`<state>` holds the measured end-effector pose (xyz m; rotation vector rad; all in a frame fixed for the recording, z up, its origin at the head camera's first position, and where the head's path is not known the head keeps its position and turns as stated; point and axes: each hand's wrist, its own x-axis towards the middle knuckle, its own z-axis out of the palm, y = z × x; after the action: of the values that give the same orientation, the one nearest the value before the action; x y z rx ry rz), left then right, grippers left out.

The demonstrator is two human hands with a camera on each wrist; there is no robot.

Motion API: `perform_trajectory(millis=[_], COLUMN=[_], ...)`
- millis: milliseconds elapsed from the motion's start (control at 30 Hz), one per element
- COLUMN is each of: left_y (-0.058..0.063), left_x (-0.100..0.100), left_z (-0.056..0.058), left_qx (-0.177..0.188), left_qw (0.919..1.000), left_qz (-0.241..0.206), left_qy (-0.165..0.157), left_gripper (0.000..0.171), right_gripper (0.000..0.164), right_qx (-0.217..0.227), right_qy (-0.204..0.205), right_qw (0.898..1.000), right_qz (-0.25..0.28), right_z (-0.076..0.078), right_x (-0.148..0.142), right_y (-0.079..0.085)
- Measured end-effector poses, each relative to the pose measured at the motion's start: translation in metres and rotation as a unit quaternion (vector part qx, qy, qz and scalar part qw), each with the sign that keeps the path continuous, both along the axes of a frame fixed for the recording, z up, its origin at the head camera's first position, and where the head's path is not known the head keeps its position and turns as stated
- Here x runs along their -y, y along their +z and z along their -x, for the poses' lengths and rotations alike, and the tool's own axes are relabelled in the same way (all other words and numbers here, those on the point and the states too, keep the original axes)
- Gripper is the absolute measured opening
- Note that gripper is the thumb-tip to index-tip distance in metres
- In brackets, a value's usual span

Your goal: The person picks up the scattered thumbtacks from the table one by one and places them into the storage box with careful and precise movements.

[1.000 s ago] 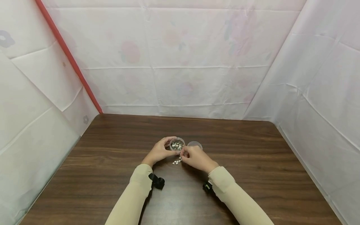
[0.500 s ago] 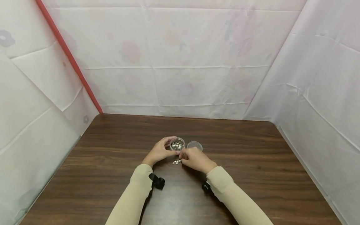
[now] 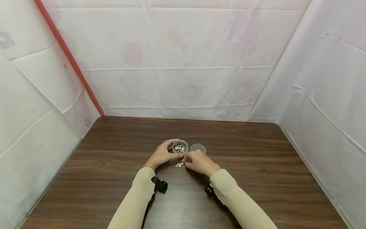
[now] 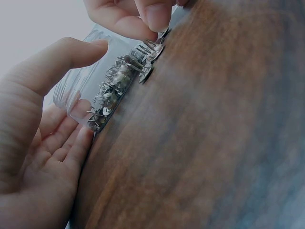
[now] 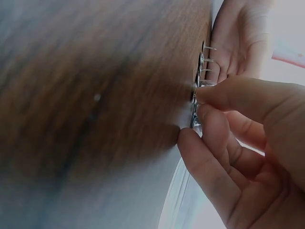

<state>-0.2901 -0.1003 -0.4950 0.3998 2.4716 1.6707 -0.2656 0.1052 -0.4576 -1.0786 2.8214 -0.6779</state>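
My left hand curls its thumb and fingers round a clear round tub, which holds many silvery thumbtacks. In the left wrist view the thumb lies along the near wall of the tub. Just in front of it, loose thumbtacks stand on the table, points up in the right wrist view. My right hand is low beside them, and its thumb and index fingertips pinch a thumbtack at the table surface. The fingertips partly cover that tack.
A clear round lid lies just right of the tub, partly behind my right hand. The wooden table extends around both hands. White patterned sheets hang at the back and both sides.
My right hand has shifted slightly left and bared more of the lid. Its fingers have moved a little at the loose thumbtacks. The left hand and tub have stayed put.
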Motion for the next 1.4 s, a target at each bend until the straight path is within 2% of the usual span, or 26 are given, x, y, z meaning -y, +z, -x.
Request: perform_trajectory(millis=[133,300,800,1133,1400], left_y=[0.001,0.001,0.0,-0.001,-0.001], left_x=[0.0,-0.001,-0.001,-0.001,-0.002], left_z=[-0.001,-0.001,-0.001,0.0,0.001], left_qx=[-0.002,0.001,0.002,-0.003,0.006], left_qw=[1.0,0.9999,0.9998,1.0,0.9999], left_qz=[-0.004,0.011,0.018,0.004,0.009], left_qy=[-0.002,0.005,0.008,0.005,0.006], left_gripper=[0.075,0.076,0.076,0.075,0.076], right_gripper=[0.005,0.007,0.005,0.006,0.006], right_qx=[0.008,0.02,0.036,0.031,0.021], right_qy=[-0.004,-0.007,0.002,-0.033,-0.058], right_qw=[1.0,1.0,0.998,0.997,0.993], right_qz=[-0.005,-0.002,0.042,0.057,0.099], right_z=[0.0,-0.001,0.001,0.004,0.008], right_x=[0.0,-0.001,-0.007,-0.012,-0.012], right_y=[0.001,0.001,0.006,0.011,0.013])
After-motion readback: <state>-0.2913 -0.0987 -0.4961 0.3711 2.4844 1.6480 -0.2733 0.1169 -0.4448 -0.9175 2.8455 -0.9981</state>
